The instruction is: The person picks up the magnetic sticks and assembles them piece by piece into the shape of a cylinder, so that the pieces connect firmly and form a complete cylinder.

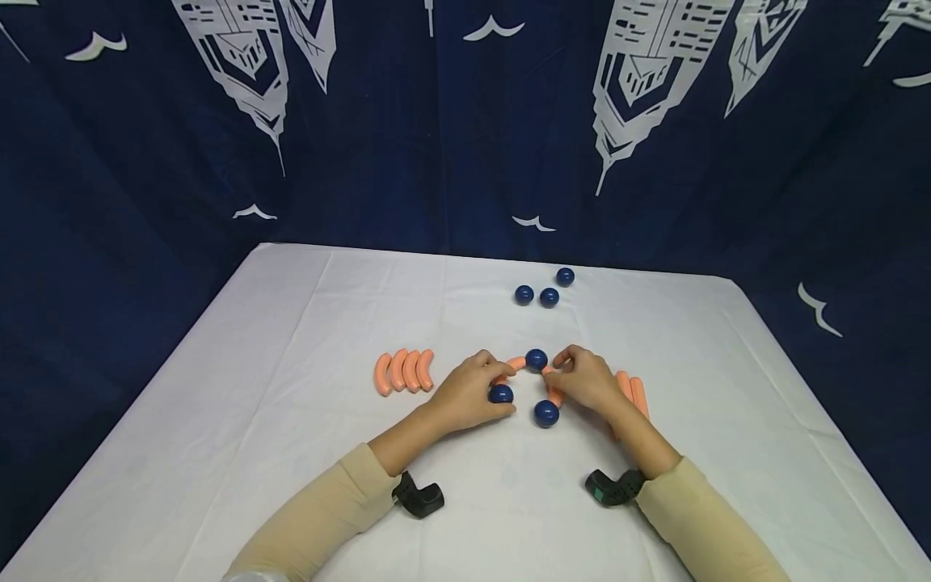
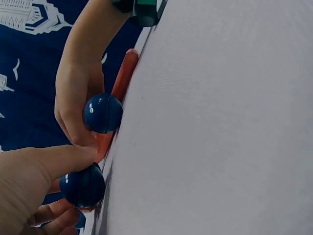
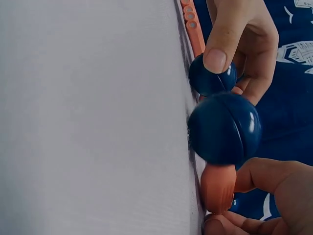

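Note:
Blue balls and curved orange pieces stand linked in an arch on the white table. My left hand [image 1: 465, 394] pinches the left blue ball [image 1: 500, 394] between thumb and fingers; in the right wrist view its thumb lies across that ball [image 3: 211, 78]. From there a curved orange piece [image 1: 516, 364] runs to the far blue ball [image 1: 536, 360]. On the other side, my right hand [image 1: 587, 381] pinches a second orange piece [image 1: 556, 396], with thumb and finger around it in the right wrist view. The near blue ball [image 1: 546, 414] sits at that piece's near end.
Three loose blue balls [image 1: 549, 297] lie farther back. Several curved orange pieces [image 1: 414, 371] lie in a row on the left, and more orange pieces [image 1: 638, 394] are partly hidden behind my right forearm. Black wrist devices [image 1: 422, 498] hang by both sleeves. A dark blue patterned curtain [image 1: 436, 145] stands behind the table.

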Demonstrator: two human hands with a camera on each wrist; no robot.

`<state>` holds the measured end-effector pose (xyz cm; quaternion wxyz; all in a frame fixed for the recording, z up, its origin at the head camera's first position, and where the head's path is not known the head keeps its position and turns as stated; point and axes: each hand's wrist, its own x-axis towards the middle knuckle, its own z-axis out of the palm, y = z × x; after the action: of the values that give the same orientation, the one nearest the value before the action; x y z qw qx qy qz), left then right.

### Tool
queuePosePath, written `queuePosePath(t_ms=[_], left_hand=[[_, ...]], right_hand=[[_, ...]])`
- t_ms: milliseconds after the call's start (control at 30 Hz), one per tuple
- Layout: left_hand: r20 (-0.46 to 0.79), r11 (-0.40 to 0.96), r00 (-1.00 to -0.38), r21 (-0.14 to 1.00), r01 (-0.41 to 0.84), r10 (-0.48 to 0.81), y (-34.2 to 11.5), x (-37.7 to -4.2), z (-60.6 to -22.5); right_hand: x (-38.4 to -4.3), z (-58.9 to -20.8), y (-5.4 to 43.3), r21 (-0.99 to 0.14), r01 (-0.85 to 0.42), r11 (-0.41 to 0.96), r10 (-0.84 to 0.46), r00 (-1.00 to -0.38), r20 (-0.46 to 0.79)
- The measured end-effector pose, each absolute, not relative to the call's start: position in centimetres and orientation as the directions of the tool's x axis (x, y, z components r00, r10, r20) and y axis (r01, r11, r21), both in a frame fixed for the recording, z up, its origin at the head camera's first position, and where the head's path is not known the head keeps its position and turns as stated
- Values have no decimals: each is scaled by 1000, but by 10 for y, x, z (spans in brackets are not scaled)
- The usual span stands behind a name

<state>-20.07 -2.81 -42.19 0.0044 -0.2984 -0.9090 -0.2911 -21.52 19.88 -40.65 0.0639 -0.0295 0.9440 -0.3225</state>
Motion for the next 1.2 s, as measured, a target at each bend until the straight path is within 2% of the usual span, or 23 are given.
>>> queuePosePath(t_ms=[200, 600, 1000, 1200], left_hand=[[205, 646, -825, 533, 545, 527, -31, -203, -424], [178, 644, -826, 547, 535, 535, -35, -209, -422], [228, 658, -816, 496, 567, 532, -43, -224, -419], [244, 672, -835, 503, 543, 493, -70, -222, -414]], right_hand=[[-214, -400, 202, -612, -49, 790, -160, -979, -128], [-233, -406, 201, -685, -195, 702, -301, -953, -38], [-220, -412, 210, -690, -149, 708, -228, -973, -24], [-207, -414, 214, -674, -164, 720, -210, -978, 13]])
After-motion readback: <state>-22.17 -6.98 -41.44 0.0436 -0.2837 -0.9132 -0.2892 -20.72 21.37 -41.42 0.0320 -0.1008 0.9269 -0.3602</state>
